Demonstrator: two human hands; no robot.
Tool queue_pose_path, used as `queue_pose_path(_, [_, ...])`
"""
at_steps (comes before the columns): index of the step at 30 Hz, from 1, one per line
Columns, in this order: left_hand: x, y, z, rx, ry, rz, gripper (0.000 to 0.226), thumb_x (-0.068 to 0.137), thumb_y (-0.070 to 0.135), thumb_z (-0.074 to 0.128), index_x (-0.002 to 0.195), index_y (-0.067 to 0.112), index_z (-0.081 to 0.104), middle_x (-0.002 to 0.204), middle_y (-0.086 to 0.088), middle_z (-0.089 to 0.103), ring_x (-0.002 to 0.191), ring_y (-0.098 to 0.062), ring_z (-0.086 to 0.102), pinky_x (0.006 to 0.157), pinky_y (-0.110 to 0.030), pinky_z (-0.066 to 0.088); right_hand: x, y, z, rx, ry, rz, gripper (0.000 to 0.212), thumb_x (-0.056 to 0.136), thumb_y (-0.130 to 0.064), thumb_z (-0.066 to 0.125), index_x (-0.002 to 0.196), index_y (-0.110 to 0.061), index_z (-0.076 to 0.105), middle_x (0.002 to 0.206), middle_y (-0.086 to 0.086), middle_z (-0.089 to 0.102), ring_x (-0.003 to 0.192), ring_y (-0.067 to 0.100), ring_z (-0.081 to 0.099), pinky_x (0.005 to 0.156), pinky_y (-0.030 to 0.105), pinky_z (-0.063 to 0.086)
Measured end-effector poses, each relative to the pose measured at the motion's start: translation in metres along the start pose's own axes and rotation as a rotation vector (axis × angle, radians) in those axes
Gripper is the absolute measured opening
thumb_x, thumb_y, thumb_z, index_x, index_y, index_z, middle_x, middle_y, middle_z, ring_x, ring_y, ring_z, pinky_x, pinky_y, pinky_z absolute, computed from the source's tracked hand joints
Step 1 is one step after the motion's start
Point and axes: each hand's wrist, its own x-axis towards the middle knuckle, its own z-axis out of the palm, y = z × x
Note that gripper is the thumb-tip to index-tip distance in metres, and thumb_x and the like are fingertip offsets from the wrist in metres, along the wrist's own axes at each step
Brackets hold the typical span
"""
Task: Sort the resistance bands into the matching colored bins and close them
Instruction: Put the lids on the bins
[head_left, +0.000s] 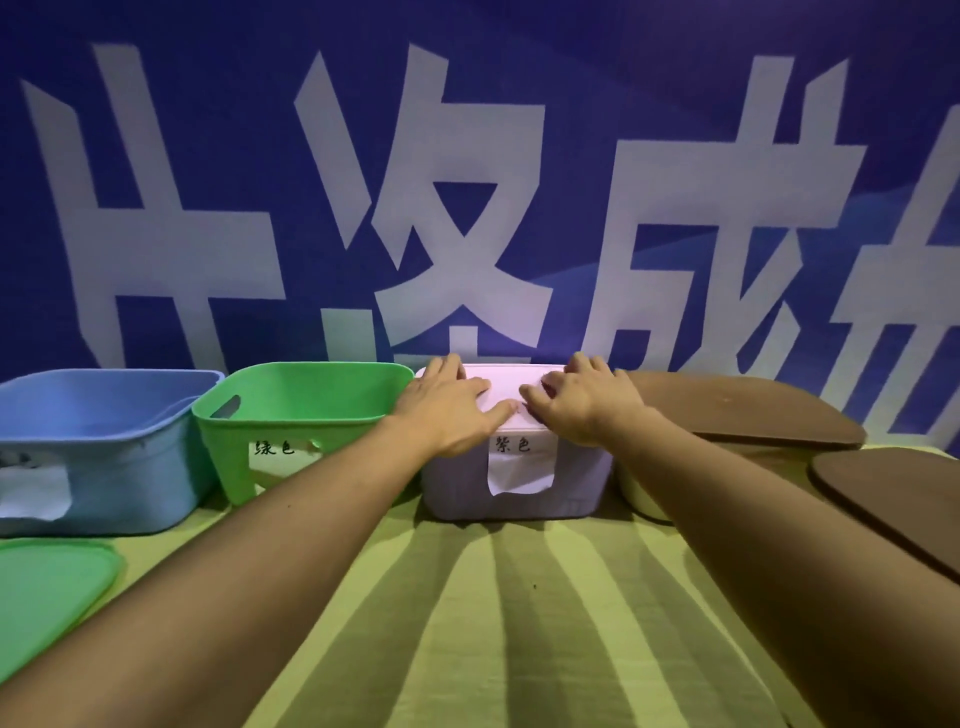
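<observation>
A pale purple bin (462, 488) with a paper label stands at the middle of the row, and its purple lid (511, 375) lies on top of it. My left hand (451, 408) lies flat on the lid's left part with straight fingers. My right hand (576, 402) presses on the lid's right part, its fingers bent at the knuckles. To the left stand an uncovered green bin (301, 431) and an uncovered blue bin (104, 467). No resistance bands show in the head view.
A green lid (47, 597) lies on the striped yellow-green cloth (493, 623) at the front left. A brown lid (737, 410) covers a cream bin at the right, and another brown lid (893, 499) lies beside it. A blue banner hangs close behind the bins.
</observation>
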Motion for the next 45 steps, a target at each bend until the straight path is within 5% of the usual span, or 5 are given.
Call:
queue_pose_path(4, [-0.015, 0.005, -0.006, 0.001, 0.046, -0.01, 0.07, 0.102, 0.067, 0.025, 0.158, 0.027, 0.036, 0.16, -0.01, 0.04, 0.146, -0.032, 0.038, 0.119, -0.047, 0.028, -0.018, -0.01, -0.006, -0.116, 0.104, -0.114, 0.042, 0.107, -0.048, 0.037, 0.141, -0.027, 0.049, 0.124, 0.008, 0.061, 0.107, 0.026, 0.061, 0.088, 0.042, 0.058])
queue_pose_path(11, [-0.072, -0.008, -0.018, -0.212, 0.185, -0.126, 0.062, 0.105, 0.06, 0.029, 0.158, 0.028, 0.034, 0.165, -0.002, 0.034, 0.15, -0.028, 0.033, 0.125, -0.049, 0.022, -0.064, -0.046, -0.01, 0.049, 0.17, -0.083, 0.051, 0.107, -0.051, 0.029, 0.147, -0.024, 0.046, 0.152, 0.005, 0.049, 0.14, 0.029, 0.046, 0.115, 0.047, 0.041])
queue_pose_path(31, [-0.328, -0.2, 0.006, 0.034, 0.025, -0.758, 0.071, 0.096, 0.066, 0.047, 0.147, 0.017, 0.044, 0.152, -0.011, 0.043, 0.138, -0.032, 0.043, 0.11, -0.046, 0.037, -0.177, -0.284, -0.001, 0.254, 0.033, -0.439, 0.059, 0.107, -0.055, 0.028, 0.153, -0.019, 0.038, 0.161, 0.007, 0.038, 0.144, 0.029, 0.04, 0.116, 0.042, 0.034])
queue_pose_path(41, [-0.35, -0.205, 0.025, 0.321, 0.024, -0.557, 0.023, 0.105, 0.024, 0.046, 0.12, 0.018, 0.063, 0.115, -0.003, 0.068, 0.106, -0.024, 0.067, 0.082, -0.035, 0.053, -0.194, -0.306, 0.003, 0.235, -0.047, -0.502, 0.065, 0.105, -0.062, 0.026, 0.157, -0.024, 0.029, 0.165, 0.004, 0.031, 0.148, 0.029, 0.035, 0.12, 0.045, 0.031])
queue_pose_path(45, [-0.355, -0.222, 0.003, 0.476, 0.13, -0.409, 0.016, 0.087, 0.02, 0.079, 0.096, 0.017, 0.066, 0.08, -0.001, 0.07, 0.067, -0.021, 0.071, 0.051, -0.03, 0.052, -0.191, -0.301, -0.002, 0.232, -0.033, -0.512, 0.072, 0.101, -0.07, 0.029, 0.158, -0.027, 0.027, 0.166, 0.004, 0.029, 0.149, 0.029, 0.034, 0.119, 0.046, 0.031])
